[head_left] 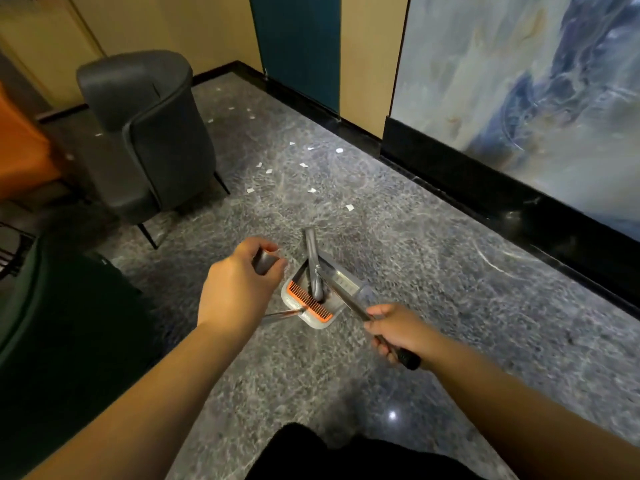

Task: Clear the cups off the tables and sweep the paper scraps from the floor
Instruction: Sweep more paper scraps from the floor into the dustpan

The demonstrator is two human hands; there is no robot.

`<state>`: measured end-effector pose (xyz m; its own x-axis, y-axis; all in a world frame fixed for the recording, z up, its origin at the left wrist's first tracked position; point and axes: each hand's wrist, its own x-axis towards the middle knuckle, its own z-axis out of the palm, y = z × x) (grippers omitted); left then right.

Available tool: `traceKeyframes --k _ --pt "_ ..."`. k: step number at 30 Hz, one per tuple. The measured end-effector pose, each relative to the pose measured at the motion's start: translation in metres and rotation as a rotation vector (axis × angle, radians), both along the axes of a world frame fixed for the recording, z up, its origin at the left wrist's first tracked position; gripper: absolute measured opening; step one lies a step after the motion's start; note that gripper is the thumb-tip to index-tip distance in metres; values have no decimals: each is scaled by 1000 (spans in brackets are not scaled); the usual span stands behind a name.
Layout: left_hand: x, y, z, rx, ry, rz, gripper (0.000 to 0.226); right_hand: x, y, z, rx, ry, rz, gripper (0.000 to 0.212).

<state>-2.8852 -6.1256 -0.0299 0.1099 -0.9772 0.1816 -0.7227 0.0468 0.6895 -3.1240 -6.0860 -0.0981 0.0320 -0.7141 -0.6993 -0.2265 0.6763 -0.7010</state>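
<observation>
Several small white paper scraps point(312, 190) lie scattered on the grey marbled floor ahead, from beside the armchair to the wall. A grey dustpan point(341, 284) with an orange comb edge sits on the floor between my hands, a grey broom head resting inside it. My left hand point(239, 285) grips the top of a grey handle point(265, 262). My right hand point(398, 332) grips a thin dark handle point(403, 356) that runs down toward the dustpan. No cups are in view.
A dark grey armchair point(152, 133) stands at the left on thin legs, with an orange seat point(20, 143) behind it. A black baseboard point(519, 202) lines the wall on the right. A dark green rounded object point(52, 341) fills the lower left.
</observation>
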Motion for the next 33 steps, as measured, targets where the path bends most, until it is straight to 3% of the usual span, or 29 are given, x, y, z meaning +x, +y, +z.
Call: traceKeyframes --k 9,23,33 --pt "-11 -177 -16 35 -35 1 20 -22 -164 -16 29 -25 -41 19" --pt "-62 -447 -33 38 -212 -189 21 -69 -393 -18 90 -43 -266 26" --pt "-124 -619 -94 208 -273 -140 17 -161 -599 -71 149 63 -186 20"
